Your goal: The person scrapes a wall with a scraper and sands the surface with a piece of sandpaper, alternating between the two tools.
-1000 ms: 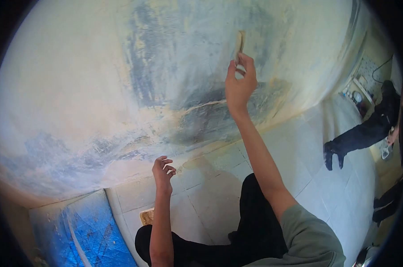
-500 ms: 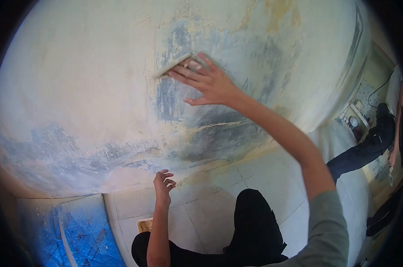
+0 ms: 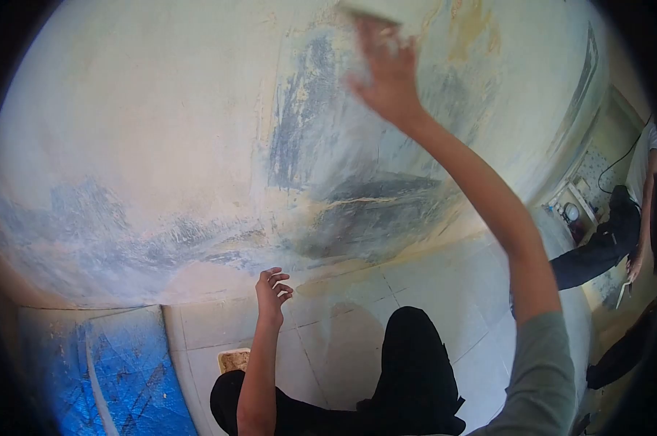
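High on the patchy wall (image 3: 161, 109), my right hand (image 3: 390, 80) is closed on a wide, flat putty scraper (image 3: 370, 14). Motion blurs both the hand and the scraper, and the tool's edge lies near the top of the view. Grey and bluish smears cover the wall beneath it. My left hand (image 3: 273, 288) hangs in front of the wall's foot, its fingers loosely bent and apart with nothing in them.
A blue quilted sheet (image 3: 136, 370) lies at the lower left. Beside my knee is a small tray (image 3: 234, 359) with brown residue on the tiled floor (image 3: 328, 341). Another person (image 3: 626, 218) stands at the right, a thin tool (image 3: 623, 294) in one hand.
My right hand has swept up and to the right along the wall with the scraper. My left hand has barely moved. The view has shifted slightly.
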`<action>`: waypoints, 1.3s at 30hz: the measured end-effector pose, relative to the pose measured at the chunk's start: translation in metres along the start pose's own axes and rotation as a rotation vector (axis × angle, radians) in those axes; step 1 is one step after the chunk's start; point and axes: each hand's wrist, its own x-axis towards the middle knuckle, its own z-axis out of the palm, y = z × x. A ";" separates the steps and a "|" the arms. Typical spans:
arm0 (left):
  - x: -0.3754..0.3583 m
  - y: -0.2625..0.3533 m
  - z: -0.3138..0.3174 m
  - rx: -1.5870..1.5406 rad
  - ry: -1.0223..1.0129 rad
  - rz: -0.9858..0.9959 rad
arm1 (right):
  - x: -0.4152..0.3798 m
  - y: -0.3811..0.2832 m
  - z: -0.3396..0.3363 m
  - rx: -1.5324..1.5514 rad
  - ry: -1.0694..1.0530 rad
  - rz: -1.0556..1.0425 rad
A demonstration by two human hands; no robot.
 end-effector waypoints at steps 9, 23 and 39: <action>-0.007 0.012 -0.016 -0.027 0.050 0.003 | 0.028 -0.011 0.002 0.116 0.117 -0.255; -0.005 0.010 -0.017 -0.074 0.030 -0.027 | -0.014 -0.035 0.020 0.143 0.091 -0.756; 0.000 0.002 -0.018 -0.089 0.047 -0.064 | -0.090 -0.121 0.006 0.318 -0.387 -0.208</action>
